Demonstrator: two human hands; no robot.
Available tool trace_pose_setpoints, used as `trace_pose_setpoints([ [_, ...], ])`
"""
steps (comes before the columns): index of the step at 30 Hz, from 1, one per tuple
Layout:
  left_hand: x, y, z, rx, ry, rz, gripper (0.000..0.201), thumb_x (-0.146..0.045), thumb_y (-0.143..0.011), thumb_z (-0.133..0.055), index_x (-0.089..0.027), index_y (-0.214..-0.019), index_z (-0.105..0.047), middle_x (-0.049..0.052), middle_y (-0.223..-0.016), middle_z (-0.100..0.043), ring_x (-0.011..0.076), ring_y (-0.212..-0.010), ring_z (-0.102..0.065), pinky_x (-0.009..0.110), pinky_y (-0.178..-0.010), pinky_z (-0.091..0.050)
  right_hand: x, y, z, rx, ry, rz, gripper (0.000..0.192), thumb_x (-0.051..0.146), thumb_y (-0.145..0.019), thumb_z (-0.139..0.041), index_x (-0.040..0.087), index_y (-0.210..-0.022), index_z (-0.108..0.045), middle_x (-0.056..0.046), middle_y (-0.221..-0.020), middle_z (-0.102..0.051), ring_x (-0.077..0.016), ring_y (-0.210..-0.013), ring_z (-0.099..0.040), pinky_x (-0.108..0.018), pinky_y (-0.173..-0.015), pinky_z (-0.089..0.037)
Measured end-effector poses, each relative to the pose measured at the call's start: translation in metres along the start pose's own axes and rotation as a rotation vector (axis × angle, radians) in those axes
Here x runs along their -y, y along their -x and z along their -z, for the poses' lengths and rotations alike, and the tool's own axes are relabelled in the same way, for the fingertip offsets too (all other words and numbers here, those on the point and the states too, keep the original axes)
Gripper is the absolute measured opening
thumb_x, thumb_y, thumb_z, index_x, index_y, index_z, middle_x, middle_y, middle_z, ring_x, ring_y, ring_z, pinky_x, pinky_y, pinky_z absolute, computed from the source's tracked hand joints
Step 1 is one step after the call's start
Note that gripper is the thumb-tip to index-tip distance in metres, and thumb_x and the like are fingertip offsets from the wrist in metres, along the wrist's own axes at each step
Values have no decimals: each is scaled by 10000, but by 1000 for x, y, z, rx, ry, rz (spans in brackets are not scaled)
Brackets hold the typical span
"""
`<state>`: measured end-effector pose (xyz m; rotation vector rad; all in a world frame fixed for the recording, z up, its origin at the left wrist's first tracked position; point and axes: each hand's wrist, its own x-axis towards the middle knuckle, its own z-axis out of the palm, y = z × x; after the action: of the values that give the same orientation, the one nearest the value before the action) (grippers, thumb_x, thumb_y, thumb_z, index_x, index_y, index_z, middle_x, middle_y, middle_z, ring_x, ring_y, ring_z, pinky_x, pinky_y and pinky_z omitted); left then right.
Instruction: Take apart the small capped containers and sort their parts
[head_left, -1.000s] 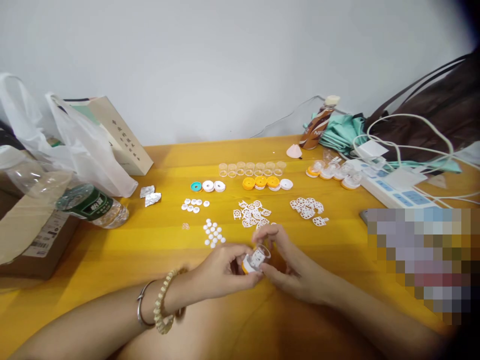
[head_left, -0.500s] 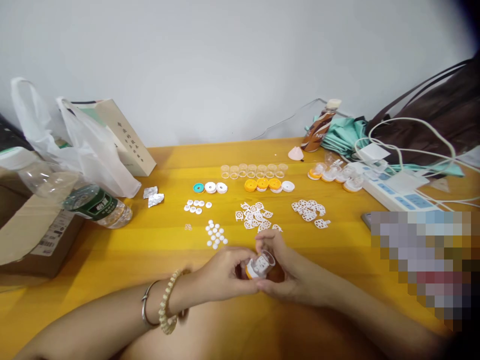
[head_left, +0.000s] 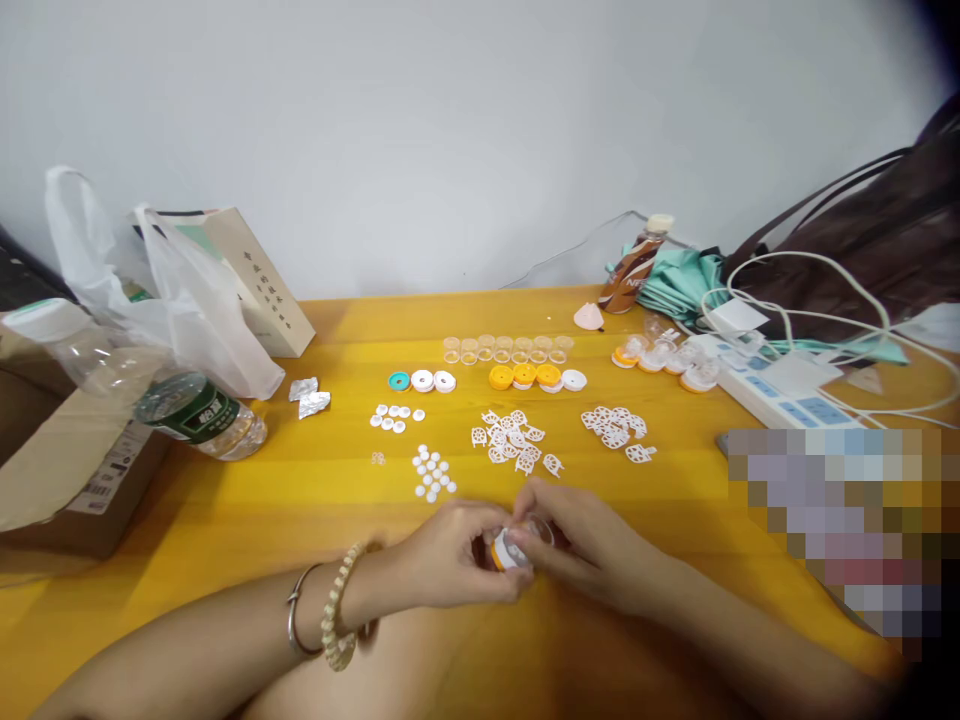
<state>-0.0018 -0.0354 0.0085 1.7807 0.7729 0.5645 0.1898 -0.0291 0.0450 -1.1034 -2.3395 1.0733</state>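
Near the front of the table, both hands are around a small plastic assembly with an orange and white base and a clear cup-like top. My left hand is closed around the base. Fingers and thumb of my right hand grip the clear top and cover part of it. Just beyond the hands lie loose white openwork plastic pieces and small white discs. Farther back are a row of clear cups, orange round caps and white round caps.
Several similar clear-topped assemblies stand at the right beside a power strip with looping cables. A brown drink bottle stands behind. On the left are a tilted water bottle, a cardboard box and a white plastic bag.
My right hand's fingers and thumb have closed in over the clear top, hiding more of it. My left hand still holds the base. The view has shifted slightly.
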Motion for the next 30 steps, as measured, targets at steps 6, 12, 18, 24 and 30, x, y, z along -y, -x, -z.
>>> trace_pose_setpoints([
  [6,2,1,1,6,-19,-45,89,-120,-663,-581,-130,-733,-528,-44,-665,-448,58,-564,-364,167,-500,-301,9,3,6,81,-32,-17,183,316,-827,-530,187,-931,-453,-8,-749,-587,-136,-628,-514,-240,-553,-381],
  [12,0,0,4,70,37,-37,83,-168,-701,-587,-130,-701,-512,-50,-630,-413,58,-564,-338,166,-499,-283,8,4,8,147,-49,32,228,313,-804,-590,198,-958,-468,-22,-865,-614,-143,-712,-554,-233,-584,-398],
  [18,-5,-1,5,83,122,-8,85,-123,-668,-566,-136,-651,-483,-57,-596,-383,54,-545,-322,169,-485,-264,9,4,10,110,74,132,122,294,-883,-470,196,-934,-521,-28,-809,-616,-146,-706,-551,-265,-643,-411],
  [24,-7,0,8,125,226,41,81,-137,-679,-571,-134,-649,-496,-53,-589,-398,57,-541,-342,172,-486,-278,6,8,16,127,-52,341,141,209,-860,-471,199,-998,-500,-59,-959,-564,-147,-857,-536,-273,-760,-427],
  [30,-4,0,3,81,161,15,133,-112,-659,-569,-141,-621,-446,-57,-601,-367,55,-555,-316,171,-486,-258,6,3,0,71,-17,-39,203,359,-828,-542,197,-897,-441,13,-687,-553,-121,-568,-473,-222,-507,-345],
])
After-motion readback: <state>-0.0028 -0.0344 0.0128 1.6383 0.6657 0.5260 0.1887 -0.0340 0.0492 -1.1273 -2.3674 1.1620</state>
